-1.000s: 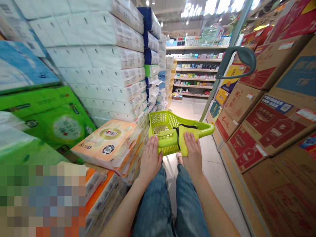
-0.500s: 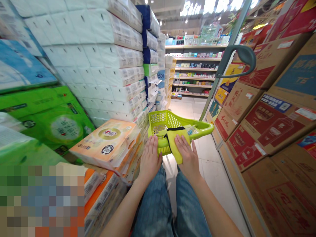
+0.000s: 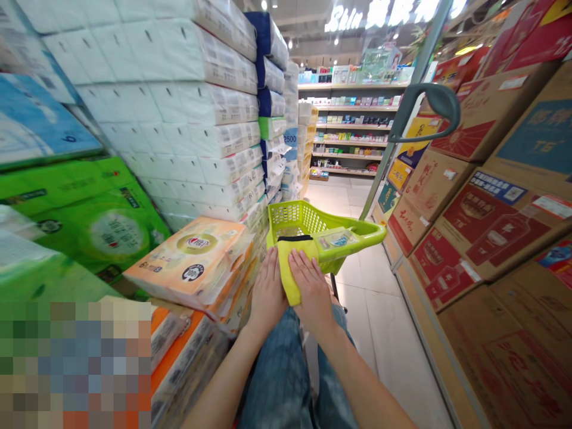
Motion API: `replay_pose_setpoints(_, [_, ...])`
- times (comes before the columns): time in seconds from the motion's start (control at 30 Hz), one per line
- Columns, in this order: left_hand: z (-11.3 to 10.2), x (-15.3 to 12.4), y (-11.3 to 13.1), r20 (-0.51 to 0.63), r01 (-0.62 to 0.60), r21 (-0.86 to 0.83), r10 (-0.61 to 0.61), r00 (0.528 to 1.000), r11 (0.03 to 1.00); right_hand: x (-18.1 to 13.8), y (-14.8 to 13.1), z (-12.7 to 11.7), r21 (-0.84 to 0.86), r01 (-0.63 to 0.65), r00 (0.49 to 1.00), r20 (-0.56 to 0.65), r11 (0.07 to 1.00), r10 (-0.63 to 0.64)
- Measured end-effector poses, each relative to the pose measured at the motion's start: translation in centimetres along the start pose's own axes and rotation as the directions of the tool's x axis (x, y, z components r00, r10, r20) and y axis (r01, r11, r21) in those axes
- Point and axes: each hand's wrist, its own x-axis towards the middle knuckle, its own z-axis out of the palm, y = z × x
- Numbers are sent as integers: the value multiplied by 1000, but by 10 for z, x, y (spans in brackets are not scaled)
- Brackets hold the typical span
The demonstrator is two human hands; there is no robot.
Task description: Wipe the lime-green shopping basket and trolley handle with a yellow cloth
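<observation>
A yellow-green shopping cart [image 3: 308, 215] with perforated walls stands in front of my knees. Across its near rim lies a folded yellow cloth [image 3: 288, 285] with a black edge. My right hand [image 3: 308, 286] presses the cloth down, its fingers close together on top. Just left of it, my left hand [image 3: 267, 292] is laid over the near left corner of the cart, fingers stretched forward and its thumb side by the cloth. The cloth hides part of the rim. A clear label panel [image 3: 337, 238] shows on the rim to the right of the cloth.
Tall stacks of white tissue packs [image 3: 179, 101] rise on the left, with an orange tissue pack [image 3: 192, 250] close to my left forearm. Cardboard cartons [image 3: 482, 196] line the right side. A metal post with a grey handle [image 3: 402, 113] stands ahead. Shelves [image 3: 353, 86] stand farther back.
My right hand has slid left along the cart's rim with the cloth, up against my left hand. The label panel is now uncovered. My left hand has barely moved.
</observation>
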Motion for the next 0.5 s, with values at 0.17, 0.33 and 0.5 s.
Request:
replay_pose_setpoints(0.17, [-3, 5, 5, 40, 37, -6, -36, 999, 999, -8, 44, -26, -73, -15, 999, -39, 997, 12])
replay_pose_setpoints(0.33, [-4, 6, 8, 41, 52, 4, -52, 998, 999, -12, 71, -34, -97, -171, 973, -171, 980, 153])
replay_pose_setpoints(0.5, [-3, 4, 5, 35, 39, -25, -38, 999, 999, -9, 34, -9, -66, -159, 977, -150, 985, 148])
